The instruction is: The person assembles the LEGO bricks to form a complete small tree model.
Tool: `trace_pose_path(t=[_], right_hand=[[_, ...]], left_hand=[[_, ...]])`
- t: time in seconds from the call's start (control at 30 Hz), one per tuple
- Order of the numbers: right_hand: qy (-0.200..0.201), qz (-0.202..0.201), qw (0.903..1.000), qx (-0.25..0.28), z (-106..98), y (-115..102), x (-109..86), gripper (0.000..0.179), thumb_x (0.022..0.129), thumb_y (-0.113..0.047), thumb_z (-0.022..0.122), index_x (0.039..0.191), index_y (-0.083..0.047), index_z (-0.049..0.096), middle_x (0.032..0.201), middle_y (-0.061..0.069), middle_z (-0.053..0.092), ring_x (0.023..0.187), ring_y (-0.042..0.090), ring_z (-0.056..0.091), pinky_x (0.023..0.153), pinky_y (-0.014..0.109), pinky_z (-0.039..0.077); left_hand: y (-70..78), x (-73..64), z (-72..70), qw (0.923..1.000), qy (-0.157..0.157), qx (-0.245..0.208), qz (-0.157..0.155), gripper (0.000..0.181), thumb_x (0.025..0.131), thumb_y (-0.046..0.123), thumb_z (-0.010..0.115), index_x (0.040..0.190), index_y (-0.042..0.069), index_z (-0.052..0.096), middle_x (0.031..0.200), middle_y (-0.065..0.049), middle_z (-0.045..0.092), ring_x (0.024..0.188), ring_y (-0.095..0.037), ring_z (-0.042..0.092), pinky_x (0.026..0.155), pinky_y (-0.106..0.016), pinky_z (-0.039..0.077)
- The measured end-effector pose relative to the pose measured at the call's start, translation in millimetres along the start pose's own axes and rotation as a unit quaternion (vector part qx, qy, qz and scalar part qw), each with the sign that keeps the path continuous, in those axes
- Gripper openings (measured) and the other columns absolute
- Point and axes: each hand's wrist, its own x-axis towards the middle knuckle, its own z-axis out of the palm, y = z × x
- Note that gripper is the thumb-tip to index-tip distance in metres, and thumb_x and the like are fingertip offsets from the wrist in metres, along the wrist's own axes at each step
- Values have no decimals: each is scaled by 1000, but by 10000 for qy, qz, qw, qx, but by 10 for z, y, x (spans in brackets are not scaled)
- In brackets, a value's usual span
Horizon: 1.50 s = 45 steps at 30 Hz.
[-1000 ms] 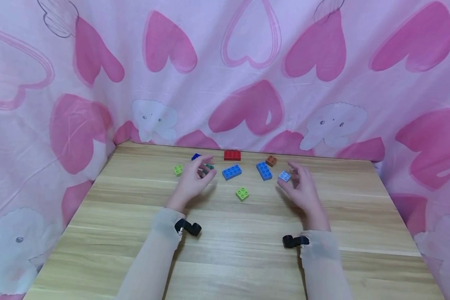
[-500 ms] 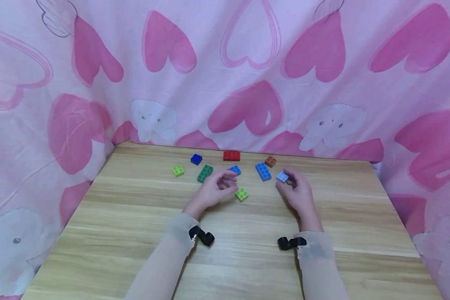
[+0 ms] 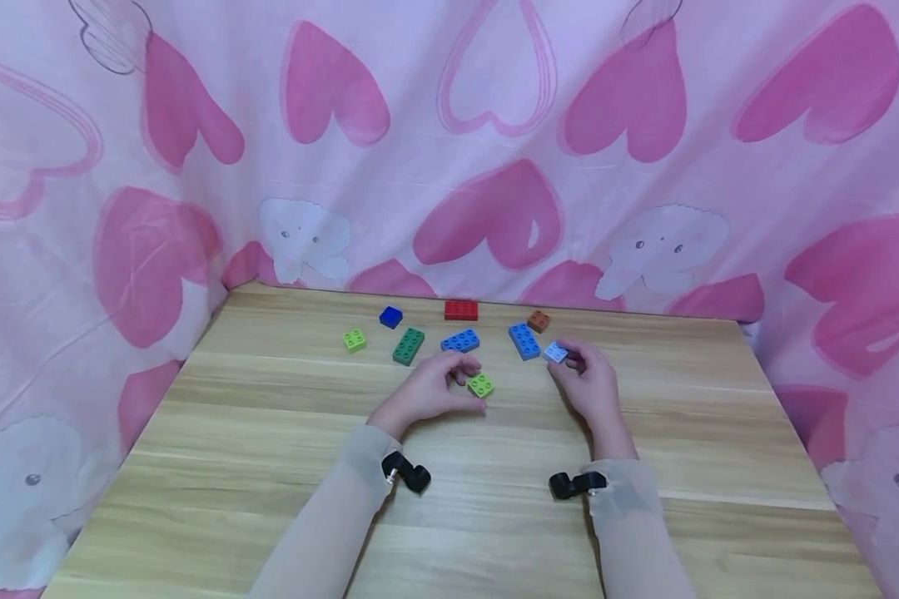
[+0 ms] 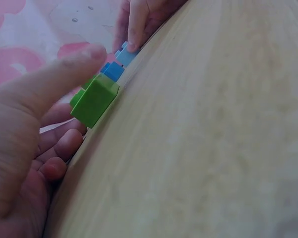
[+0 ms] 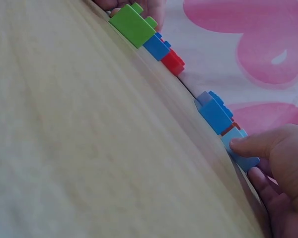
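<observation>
In the head view, my left hand reaches around a lime green two-by-two toy brick, thumb on the near side and fingers on the far side. A gap shows between thumb and brick in the left wrist view, and the fingers are only loosely bent. My right hand pinches a light blue two-by-two brick by its sides; the thumb lies against it in the right wrist view. Just left of that brick is a blue two-by-four brick. Another blue brick lies beyond my left fingers.
Along the back of the wooden table lie a red brick, a brown brick and a dark blue brick. A green brick and a second lime brick sit at left. A pink heart-print curtain hangs behind.
My left hand has moved right from beside the green brick to around the near lime brick. My right hand has closed on the light blue brick and shifted it slightly left.
</observation>
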Motion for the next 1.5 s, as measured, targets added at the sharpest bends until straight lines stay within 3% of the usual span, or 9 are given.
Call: trace_pose_path(t=[0.33, 0.6, 0.77, 1.0, 1.23, 1.5], right_hand=[[45, -66, 9999, -68, 16, -4, 8, 43, 105, -13, 75, 147, -10, 67, 136, 17, 64, 118, 33, 62, 105, 49, 53], [19, -86, 9998, -184, 3, 2, -12, 42, 103, -16, 79, 144, -10, 70, 130, 15, 66, 102, 26, 58, 82, 23, 49], [-25, -49, 9998, -194, -1, -6, -21, 44, 102, -17, 79, 144, -10, 70, 130, 14, 65, 101, 26, 56, 80, 24, 48], [-239, -77, 9997, -82, 23, -67, -39, 44, 97, -17, 81, 139, -10, 72, 132, 14, 67, 114, 29, 59, 92, 37, 50], [-431, -410, 9982, -85, 87, -95, -40, 41, 94, -9, 81, 135, -8, 74, 135, 17, 67, 121, 34, 59, 108, 52, 49], [-707, -464, 9964, -62, 170, -156, -64, 44, 93, -10, 81, 136, -9, 74, 137, 16, 67, 123, 35, 60, 112, 54, 50]], left_hand=[[10, -2, -14, 9991, 15, 412, 137, 39, 91, 20, 91, 127, 17, 75, 112, 6, 69, 101, -11, 62, 91, -32, 55], [12, 4, -14, 9991, 142, 395, 100, 38, 93, 13, 86, 130, 13, 74, 114, 2, 69, 98, -11, 63, 87, -30, 56], [19, 5, -10, 9991, 245, 336, -15, 42, 95, 11, 84, 136, 10, 72, 121, -2, 69, 96, -11, 65, 83, -28, 56], [19, 24, -17, 9988, 362, 295, -118, 43, 97, 12, 83, 138, 10, 71, 126, -4, 70, 96, -11, 65, 83, -28, 57], [15, 22, -19, 9986, 390, 264, -245, 44, 99, 15, 82, 141, 13, 71, 124, -1, 69, 96, -11, 64, 83, -28, 57], [13, 32, -3, 9982, 462, 261, -269, 44, 98, 14, 83, 140, 13, 71, 124, -2, 69, 95, -11, 64, 81, -28, 57]])
